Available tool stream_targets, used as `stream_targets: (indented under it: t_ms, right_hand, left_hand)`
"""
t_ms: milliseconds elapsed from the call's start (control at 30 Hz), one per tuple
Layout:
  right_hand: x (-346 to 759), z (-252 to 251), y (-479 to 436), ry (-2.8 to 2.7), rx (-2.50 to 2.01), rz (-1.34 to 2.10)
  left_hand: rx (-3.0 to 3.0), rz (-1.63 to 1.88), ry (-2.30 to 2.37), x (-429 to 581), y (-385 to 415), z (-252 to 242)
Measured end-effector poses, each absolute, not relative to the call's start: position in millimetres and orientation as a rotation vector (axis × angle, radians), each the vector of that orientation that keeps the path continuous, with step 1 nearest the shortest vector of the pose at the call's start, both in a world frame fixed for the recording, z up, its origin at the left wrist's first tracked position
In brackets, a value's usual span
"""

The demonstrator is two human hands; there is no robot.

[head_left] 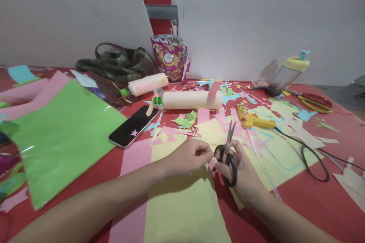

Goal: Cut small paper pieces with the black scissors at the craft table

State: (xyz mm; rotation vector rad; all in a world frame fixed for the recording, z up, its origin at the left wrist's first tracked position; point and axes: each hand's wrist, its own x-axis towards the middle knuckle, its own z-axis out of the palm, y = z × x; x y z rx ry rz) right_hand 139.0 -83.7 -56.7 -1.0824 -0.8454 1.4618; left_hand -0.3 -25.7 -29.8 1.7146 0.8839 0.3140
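Note:
My right hand (242,171) grips black-handled scissors (228,152), fingers through the loops, blades pointing up and away. My left hand (188,156) is closed in a pinch right beside the scissor handles, holding a small pink paper scrap (211,164) that is mostly hidden. Both hands hover over yellow paper (182,205) and a pink strip (134,182) lying on the red table (299,197).
A phone (133,126) lies left of centre, with a paper-wrapped tube (191,100) behind it. A yellow glue gun (252,118) with a black cord (310,159) sits to the right. A green sheet (59,133) covers the left. A bottle (286,74), red-yellow scissors (313,101), a snack bag (169,57) and scraps lie behind.

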Motion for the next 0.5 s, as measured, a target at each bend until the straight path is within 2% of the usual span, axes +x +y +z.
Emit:
stream_targets:
  t_ms: [200,500]
  right_hand:
    - [138.6,-54.8,-83.3,-0.835,-1.135,1.380]
    - [140.0,-58.3,-81.7,-0.800,-1.090,1.379]
  left_hand:
    - [1.740,0.401,0.955,0.1,-23.8,-28.9]
    - [1.801,0.216,0.777,-0.5,-26.9,-23.4]
